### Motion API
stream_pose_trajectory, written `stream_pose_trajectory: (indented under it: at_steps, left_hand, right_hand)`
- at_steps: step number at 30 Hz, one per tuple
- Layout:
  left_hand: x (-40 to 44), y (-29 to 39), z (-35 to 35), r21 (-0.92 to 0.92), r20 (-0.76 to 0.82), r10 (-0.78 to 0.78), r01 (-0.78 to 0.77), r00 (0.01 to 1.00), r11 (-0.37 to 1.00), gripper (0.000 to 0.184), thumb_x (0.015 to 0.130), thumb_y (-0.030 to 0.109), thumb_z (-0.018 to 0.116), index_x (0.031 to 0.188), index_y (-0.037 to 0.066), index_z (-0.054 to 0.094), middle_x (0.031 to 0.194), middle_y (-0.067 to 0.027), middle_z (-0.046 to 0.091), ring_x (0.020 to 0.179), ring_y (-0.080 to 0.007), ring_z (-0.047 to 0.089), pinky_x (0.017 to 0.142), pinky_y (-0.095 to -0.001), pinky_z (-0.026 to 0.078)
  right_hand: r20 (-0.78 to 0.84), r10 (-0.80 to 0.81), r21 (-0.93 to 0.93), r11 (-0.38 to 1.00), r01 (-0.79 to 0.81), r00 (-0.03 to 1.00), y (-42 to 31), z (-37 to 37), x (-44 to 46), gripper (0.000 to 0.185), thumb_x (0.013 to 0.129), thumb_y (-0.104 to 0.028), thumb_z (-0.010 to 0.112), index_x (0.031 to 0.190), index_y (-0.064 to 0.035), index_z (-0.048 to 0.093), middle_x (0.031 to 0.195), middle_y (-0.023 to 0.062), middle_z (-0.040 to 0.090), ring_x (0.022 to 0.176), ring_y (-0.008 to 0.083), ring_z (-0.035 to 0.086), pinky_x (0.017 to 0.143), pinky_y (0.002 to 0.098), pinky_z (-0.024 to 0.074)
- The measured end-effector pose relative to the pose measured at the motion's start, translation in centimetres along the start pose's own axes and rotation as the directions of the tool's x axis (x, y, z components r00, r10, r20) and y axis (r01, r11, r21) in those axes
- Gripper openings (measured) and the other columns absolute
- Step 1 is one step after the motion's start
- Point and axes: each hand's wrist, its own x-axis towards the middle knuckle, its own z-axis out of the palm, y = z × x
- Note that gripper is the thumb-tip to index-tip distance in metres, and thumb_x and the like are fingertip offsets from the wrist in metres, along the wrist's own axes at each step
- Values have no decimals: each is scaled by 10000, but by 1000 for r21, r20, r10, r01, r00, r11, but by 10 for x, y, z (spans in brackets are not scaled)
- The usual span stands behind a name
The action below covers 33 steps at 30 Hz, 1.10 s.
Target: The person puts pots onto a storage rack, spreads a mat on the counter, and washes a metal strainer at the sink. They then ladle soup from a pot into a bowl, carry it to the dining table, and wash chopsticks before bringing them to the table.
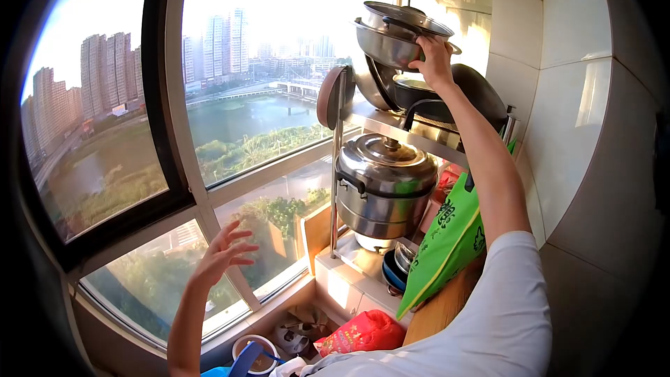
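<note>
My right hand is raised to the top of a metal shelf rack. Its fingers close on the near right side of a stainless steel pot, which has a glass lid sitting on it. Below that pot are a dark pan and other cookware on the upper shelf. My left hand hovers in front of the window with its fingers spread, touching nothing. On the lower level stands a large lidded steamer pot.
A green bag leans at the rack's right side. Bowls sit under the steamer. Low down are a red bag and a white bucket. Windows line the left; a tiled wall stands on the right.
</note>
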Motion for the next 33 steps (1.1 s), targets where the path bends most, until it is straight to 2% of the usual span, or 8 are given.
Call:
stream_pose_trajectory:
  at_steps: [5,9,15,16,20,23,26,33]
  left_hand:
    - [-61,-88,-44,-158,-226,-207,174,952,972,644,917,194,555,1421,40,184,1273,-202,450,1064,-328,584,790,-435,550]
    - [-97,-150,-33,-344,-256,-319,222,913,912,630,919,168,539,1412,15,178,1254,-222,457,1067,-379,575,807,-470,539]
    - [-122,-210,4,-607,-250,-476,247,843,756,477,910,101,530,1328,26,311,1163,-186,528,984,-342,618,778,-457,550]
    - [-132,-249,-5,-640,-89,-486,323,869,697,656,909,250,580,1444,100,232,1282,-163,517,1077,-303,582,803,-351,517]
    - [-140,-212,38,-677,-215,-549,281,808,680,452,913,192,563,1308,42,402,1212,-152,556,1035,-255,601,720,-295,531]
    - [-142,-240,27,-761,22,-523,354,852,543,414,913,143,549,1285,22,410,1208,-186,541,1044,-277,587,741,-326,534]
    - [-148,-221,50,-761,-131,-472,216,872,611,389,919,122,530,1271,2,418,1217,-196,528,1032,-274,590,730,-331,536]
    - [-147,-228,60,-726,-148,-436,202,888,657,386,933,116,502,1288,-3,409,1238,-182,517,996,-255,592,725,-312,521]
  right_hand:
    - [72,1,-159,987,10,997,23,24,4,510,573,-76,803,1051,-62,628,1013,58,648,1048,246,515,958,433,320]
    - [101,-24,-221,974,46,995,33,51,13,558,527,-99,829,1042,-69,615,1019,52,638,1032,252,516,964,422,316]
    - [133,60,-271,962,-22,989,51,71,32,692,466,-147,872,1104,-75,612,1038,76,628,1066,258,512,993,418,306]
    - [118,81,-295,954,-43,990,52,78,33,692,465,-147,874,1103,-77,614,1043,79,624,1069,263,510,992,420,307]
    - [128,127,-376,924,-70,984,51,90,43,673,491,-160,871,1098,-85,590,1095,103,570,1084,288,490,996,432,306]
    - [158,133,-432,900,-53,978,58,101,45,654,540,-202,856,1113,-105,554,1119,100,538,1103,262,474,1023,441,282]
    - [184,206,-431,896,-109,961,44,90,40,644,583,-264,845,1134,-155,529,1111,51,525,1111,221,467,1031,450,268]
    - [56,146,-327,937,-120,988,50,72,36,626,665,-301,795,1199,-152,503,1145,28,533,1146,217,466,1054,457,261]
